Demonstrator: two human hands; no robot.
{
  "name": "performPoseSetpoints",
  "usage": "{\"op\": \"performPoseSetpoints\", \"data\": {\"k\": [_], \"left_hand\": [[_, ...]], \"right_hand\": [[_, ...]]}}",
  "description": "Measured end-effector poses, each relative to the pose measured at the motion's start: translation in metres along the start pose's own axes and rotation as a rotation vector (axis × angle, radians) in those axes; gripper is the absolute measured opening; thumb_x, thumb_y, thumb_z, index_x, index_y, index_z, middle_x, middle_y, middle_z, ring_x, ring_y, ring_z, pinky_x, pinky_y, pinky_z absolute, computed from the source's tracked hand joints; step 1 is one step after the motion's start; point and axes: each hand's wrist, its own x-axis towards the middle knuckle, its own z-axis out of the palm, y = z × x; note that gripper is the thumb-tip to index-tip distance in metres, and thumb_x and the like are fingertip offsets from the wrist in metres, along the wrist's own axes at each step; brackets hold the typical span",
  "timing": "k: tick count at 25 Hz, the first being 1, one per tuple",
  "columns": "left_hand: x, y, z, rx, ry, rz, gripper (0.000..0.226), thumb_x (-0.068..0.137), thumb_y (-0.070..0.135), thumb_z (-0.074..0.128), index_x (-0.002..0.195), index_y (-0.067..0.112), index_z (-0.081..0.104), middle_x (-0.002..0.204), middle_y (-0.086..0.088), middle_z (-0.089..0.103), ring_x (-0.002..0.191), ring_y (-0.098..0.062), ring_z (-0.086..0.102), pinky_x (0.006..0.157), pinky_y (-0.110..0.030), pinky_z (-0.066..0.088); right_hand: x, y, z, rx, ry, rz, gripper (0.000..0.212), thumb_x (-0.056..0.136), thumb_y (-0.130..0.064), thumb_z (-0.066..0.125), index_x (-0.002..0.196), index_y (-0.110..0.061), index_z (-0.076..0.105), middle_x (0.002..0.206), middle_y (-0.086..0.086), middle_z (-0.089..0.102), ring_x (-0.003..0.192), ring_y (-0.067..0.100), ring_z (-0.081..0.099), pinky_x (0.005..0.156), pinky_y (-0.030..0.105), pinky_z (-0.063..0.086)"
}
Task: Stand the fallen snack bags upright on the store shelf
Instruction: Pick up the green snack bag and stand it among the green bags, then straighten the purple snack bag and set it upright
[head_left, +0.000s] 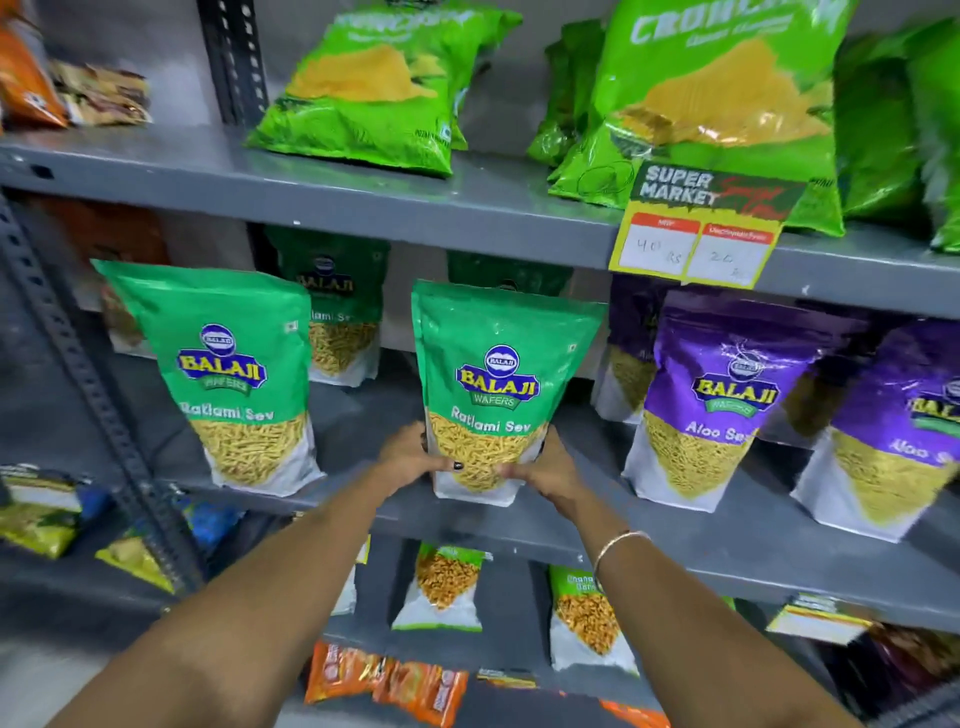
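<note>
A green Ratlami Sev bag (493, 374) stands upright at the front middle of the grey middle shelf (675, 545). My left hand (410, 457) grips its lower left corner and my right hand (545, 467) grips its lower right corner. A second green Ratlami Sev bag (228, 374) stands upright to the left. Two purple Aloo Sev bags (722, 400) (893, 431) stand upright to the right. More green and purple bags stand behind them, partly hidden.
The upper shelf holds large light-green bags (389, 88) (711, 104), leaning back, and a yellow price tag (696, 234) on its edge. The lower shelf holds small bags (441, 587) and orange packets (384, 680). A perforated metal post (88, 374) runs down the left.
</note>
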Motion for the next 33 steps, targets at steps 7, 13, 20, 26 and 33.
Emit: {"op": "performPoseSetpoints", "data": {"k": [7, 13, 20, 26, 33], "left_hand": [[-0.03, 0.001, -0.008, 0.151, -0.007, 0.033, 0.049, 0.071, 0.018, 0.077, 0.112, -0.002, 0.06, 0.123, -0.018, 0.065, 0.114, -0.029, 0.06, 0.091, -0.035, 0.047], [-0.036, -0.004, -0.011, 0.14, -0.059, 0.083, 0.052, 0.07, 0.018, 0.077, 0.117, 0.004, 0.06, 0.127, -0.013, 0.064, 0.117, -0.028, 0.058, 0.094, -0.034, 0.046], [-0.032, 0.006, -0.015, 0.486, -0.328, -0.201, 0.039, 0.079, 0.032, 0.068, 0.105, 0.007, 0.054, 0.098, -0.01, 0.056, 0.084, -0.023, 0.057, 0.09, -0.035, 0.052], [-0.05, 0.075, 0.055, 0.536, -0.931, -0.181, 0.023, 0.095, 0.029, 0.042, 0.081, 0.012, 0.05, 0.081, -0.003, 0.056, 0.065, -0.011, 0.06, 0.09, -0.04, 0.046], [0.007, 0.131, 0.187, -0.073, -0.356, 0.144, 0.06, 0.069, 0.023, 0.076, 0.118, 0.014, 0.042, 0.119, 0.0, 0.046, 0.11, -0.02, 0.049, 0.082, -0.027, 0.042]], "right_hand": [[-0.03, 0.003, 0.004, -0.057, 0.022, 0.004, 0.088, 0.063, -0.006, 0.082, 0.136, -0.005, 0.033, 0.126, 0.006, 0.05, 0.12, 0.019, 0.046, 0.092, 0.026, 0.038], [-0.048, -0.005, 0.011, -0.066, 0.031, 0.019, 0.093, 0.055, -0.014, 0.087, 0.132, -0.013, 0.036, 0.133, 0.009, 0.055, 0.124, 0.029, 0.051, 0.1, 0.052, 0.046], [-0.052, -0.01, -0.003, -0.154, 0.078, 0.071, 0.097, 0.065, -0.017, 0.081, 0.141, -0.003, 0.022, 0.143, 0.015, 0.04, 0.134, 0.03, 0.039, 0.108, 0.041, 0.039], [-0.061, 0.006, -0.101, -0.271, 0.41, 0.133, 0.073, 0.073, -0.018, 0.075, 0.13, 0.005, 0.037, 0.125, 0.019, 0.053, 0.114, 0.03, 0.051, 0.09, 0.03, 0.039], [-0.018, 0.043, -0.247, -0.17, 0.534, 0.103, 0.105, 0.047, -0.028, 0.088, 0.132, 0.003, 0.033, 0.137, 0.021, 0.044, 0.125, 0.033, 0.045, 0.105, 0.044, 0.039]]}}
